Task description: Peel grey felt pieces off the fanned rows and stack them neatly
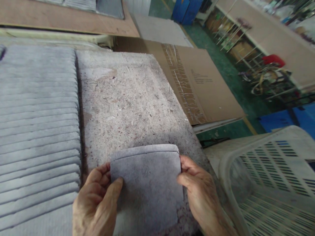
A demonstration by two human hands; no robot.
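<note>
Both hands hold a grey fabric piece [150, 186] by its opposite side edges, above the front of a speckled work board [133, 105]. My left hand [97, 200] pinches the left edge, thumb on top and fingers curled behind. My right hand [199, 190] grips the upper right edge between thumb and fingers. Near the top of the piece runs a crease or the edge of a second layer; I cannot tell which. Left of my left hand lies a long row of overlapping grey fabric pieces [39, 131], fanned like shingles.
A white plastic basket [228, 167] with slotted walls stands close at the right. Behind the board lies a taped cardboard sheet [206, 82]. A brown board [69, 21] with grey pieces on it is at the far left. Across the green floor is a long bench [268, 36].
</note>
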